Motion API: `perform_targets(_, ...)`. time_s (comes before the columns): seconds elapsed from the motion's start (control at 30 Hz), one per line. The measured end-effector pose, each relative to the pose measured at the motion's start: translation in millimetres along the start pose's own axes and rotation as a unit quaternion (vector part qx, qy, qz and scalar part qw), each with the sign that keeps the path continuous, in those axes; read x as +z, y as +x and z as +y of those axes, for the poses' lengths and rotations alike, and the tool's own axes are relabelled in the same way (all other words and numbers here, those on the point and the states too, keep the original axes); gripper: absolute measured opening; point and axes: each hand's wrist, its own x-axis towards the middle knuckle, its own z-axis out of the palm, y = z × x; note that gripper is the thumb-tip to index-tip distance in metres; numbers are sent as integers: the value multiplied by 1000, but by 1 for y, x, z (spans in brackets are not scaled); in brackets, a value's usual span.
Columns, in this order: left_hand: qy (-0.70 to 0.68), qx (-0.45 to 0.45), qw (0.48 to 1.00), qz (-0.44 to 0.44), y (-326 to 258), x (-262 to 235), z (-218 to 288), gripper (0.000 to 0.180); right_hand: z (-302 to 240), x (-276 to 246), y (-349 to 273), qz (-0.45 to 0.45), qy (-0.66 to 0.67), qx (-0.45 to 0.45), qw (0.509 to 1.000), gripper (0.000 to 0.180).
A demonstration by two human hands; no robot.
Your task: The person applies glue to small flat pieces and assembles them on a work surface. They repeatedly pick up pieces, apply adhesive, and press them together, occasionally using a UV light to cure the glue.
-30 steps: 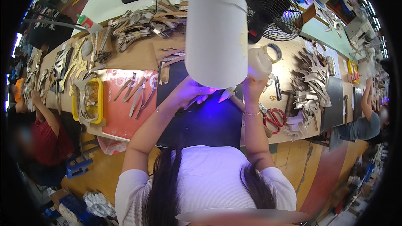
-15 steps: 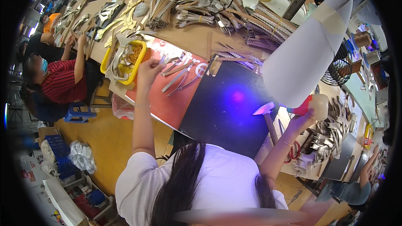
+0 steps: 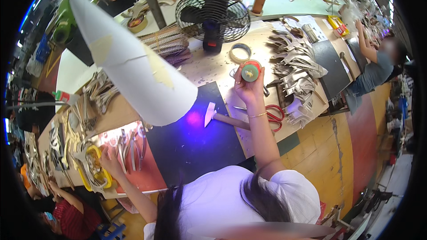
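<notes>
My right hand [image 3: 250, 90] is raised over the bench, fingers wrapped round a squeeze bottle [image 3: 250, 72] whose green end faces up above a red band. To the left, my left hand [image 3: 111, 163] is beside a yellow basket [image 3: 108, 178] and several narrow strips [image 3: 132, 147] on a red board [image 3: 149, 169]. Its fingers look pinched together; what is between them is too small to make out. On the black mat [image 3: 178, 158] between my hands, a hammer [image 3: 229, 121] lies with its handle over the right edge. Red-handled scissors [image 3: 275, 119] rest near my right forearm.
A white paper cone [image 3: 138, 71] hangs over the mat, hiding part of the bench. Behind stand a black fan [image 3: 212, 18] and a tape roll [image 3: 240, 52]. Strap bundles [image 3: 298, 73] pile at right. Co-workers sit on both sides, one in grey-blue [image 3: 378, 62].
My view has swung to the right. The bottle has turned from lying sideways to green end up, in my right hand. My left hand is now lower, close to the basket and strips.
</notes>
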Motion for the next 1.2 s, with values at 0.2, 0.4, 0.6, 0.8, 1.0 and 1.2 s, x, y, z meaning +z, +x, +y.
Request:
perform_targets(0.2,-123,80,989,6,-15,33,83,26,-55,11,72,-21,176,-63,982,41)
perform_targets(0.4,-155,221,956,-112,-64,95,176,30,-84,2,113,-52,220,-159,961,46)
perform_targets(0.6,-126,269,921,-252,-96,122,224,30,-58,9,70,-31,128,-113,985,78)
perform_targets(0.8,-151,289,913,-244,-104,141,222,31,-16,37,32,-132,-369,-128,911,31)
perform_targets(1.0,-96,257,930,-243,-106,144,221,30,-47,92,143,-57,-411,-409,813,22)
perform_targets(1.2,-129,278,914,-265,-103,145,222,27,-72,83,250,54,-826,-454,329,36)
